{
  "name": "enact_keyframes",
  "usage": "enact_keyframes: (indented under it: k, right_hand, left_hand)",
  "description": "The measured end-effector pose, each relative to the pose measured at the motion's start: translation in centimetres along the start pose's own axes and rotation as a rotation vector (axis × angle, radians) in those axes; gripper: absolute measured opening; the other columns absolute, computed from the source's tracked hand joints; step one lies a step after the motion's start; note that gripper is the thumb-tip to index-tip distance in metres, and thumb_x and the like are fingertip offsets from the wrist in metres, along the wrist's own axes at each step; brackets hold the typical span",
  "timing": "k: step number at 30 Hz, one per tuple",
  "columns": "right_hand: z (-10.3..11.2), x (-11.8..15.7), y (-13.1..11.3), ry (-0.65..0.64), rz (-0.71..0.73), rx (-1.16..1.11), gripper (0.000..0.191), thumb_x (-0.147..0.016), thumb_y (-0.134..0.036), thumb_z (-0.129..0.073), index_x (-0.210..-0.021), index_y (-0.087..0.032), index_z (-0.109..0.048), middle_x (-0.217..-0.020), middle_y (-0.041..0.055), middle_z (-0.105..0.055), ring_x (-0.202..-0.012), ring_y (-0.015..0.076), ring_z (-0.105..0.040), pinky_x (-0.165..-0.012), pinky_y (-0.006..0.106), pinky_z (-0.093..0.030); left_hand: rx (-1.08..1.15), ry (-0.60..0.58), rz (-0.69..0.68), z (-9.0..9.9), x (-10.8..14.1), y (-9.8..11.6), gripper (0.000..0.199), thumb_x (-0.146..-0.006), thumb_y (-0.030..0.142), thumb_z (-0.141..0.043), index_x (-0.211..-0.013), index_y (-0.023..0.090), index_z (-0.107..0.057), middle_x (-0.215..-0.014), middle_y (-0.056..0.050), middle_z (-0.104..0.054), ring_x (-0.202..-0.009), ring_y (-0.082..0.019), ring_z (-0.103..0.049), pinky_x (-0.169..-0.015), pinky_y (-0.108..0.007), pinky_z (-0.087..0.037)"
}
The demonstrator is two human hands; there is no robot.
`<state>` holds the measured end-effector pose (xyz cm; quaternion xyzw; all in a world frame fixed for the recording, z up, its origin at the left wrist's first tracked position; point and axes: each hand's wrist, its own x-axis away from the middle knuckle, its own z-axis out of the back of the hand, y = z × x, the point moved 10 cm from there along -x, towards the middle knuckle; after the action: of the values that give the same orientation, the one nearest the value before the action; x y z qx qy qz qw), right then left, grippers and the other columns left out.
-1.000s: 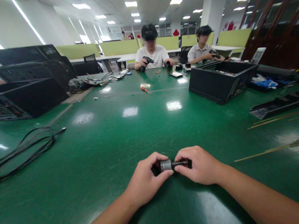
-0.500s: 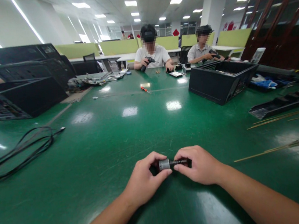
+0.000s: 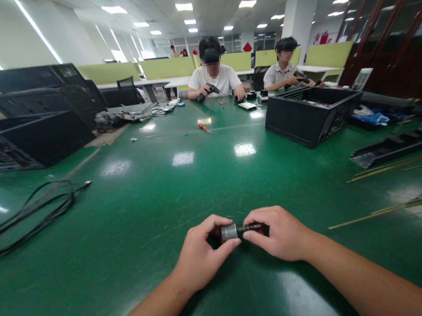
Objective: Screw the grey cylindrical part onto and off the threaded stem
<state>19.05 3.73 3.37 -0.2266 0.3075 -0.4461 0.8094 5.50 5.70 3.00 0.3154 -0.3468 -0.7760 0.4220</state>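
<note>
Low over the near middle of the green table, both hands are on one small metal part. My left hand pinches its grey metal cylinder between thumb and fingers. From the cylinder a thin dark shaft with coils or threads runs to the right. The thumb and index finger of my right hand close on that shaft. The fingertips of the two hands are a small gap apart. The far end of the shaft is partly hidden by my right hand.
Black cables lie at the left, and a dark computer case stands beyond. Another case and thin rods are at the right. A red screwdriver lies farther off. Two people sit opposite, holding power drills.
The metal part and my fingertips have shifted slightly to the left in view. Both hands keep the same grip. The person in the middle has tilted the drill.
</note>
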Motion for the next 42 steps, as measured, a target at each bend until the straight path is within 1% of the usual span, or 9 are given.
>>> enact_keyframes:
  k: [8, 21, 34, 42]
  right_hand:
    - [0.22, -0.04, -0.34, 0.004, 0.014, -0.002, 0.008, -0.089, -0.027, -0.063, -0.090, -0.020, -0.067, -0.081, 0.0009, -0.069, -0.073, 0.0152, -0.062, -0.069, 0.026, -0.041]
    - [0.37, -0.01, -0.63, 0.002, 0.027, 0.006, 0.009, -0.091, -0.028, -0.061, -0.091, -0.021, -0.067, -0.082, 0.0015, -0.070, -0.074, 0.0159, -0.063, -0.070, 0.027, -0.043]
    - [0.60, -0.05, -0.80, 0.008, 0.037, 0.040, 0.009, -0.090, -0.028, -0.062, -0.091, -0.021, -0.067, -0.082, 0.0015, -0.070, -0.075, 0.0160, -0.064, -0.071, 0.027, -0.043]
    - [0.73, -0.04, -0.69, 0.003, 0.028, 0.036, 0.009, -0.091, -0.027, -0.061, -0.091, -0.020, -0.066, -0.080, 0.0012, -0.069, -0.073, 0.0156, -0.063, -0.070, 0.026, -0.042]
  left_hand:
    - [-0.003, 0.021, -0.017, 0.32, 0.10, 0.14, 0.024, -0.079, 0.031, -0.072, -0.100, 0.021, -0.067, -0.089, -0.001, -0.070, -0.082, -0.018, -0.065, -0.076, -0.029, -0.048]
    - [-0.013, 0.047, -0.045, 0.69, 0.17, 0.32, 0.023, -0.081, 0.034, -0.071, -0.099, 0.020, -0.067, -0.088, -0.002, -0.070, -0.080, -0.018, -0.066, -0.075, -0.028, -0.049]
    - [-0.036, 0.065, -0.047, 0.84, 0.18, 0.43, 0.025, -0.081, 0.035, -0.070, -0.100, 0.020, -0.067, -0.089, -0.003, -0.071, -0.082, -0.019, -0.066, -0.075, -0.029, -0.051]
    - [0.003, 0.067, -0.044, 0.80, 0.18, 0.17, 0.024, -0.081, 0.033, -0.072, -0.100, 0.020, -0.067, -0.089, -0.002, -0.070, -0.081, -0.018, -0.066, -0.076, -0.028, -0.050]
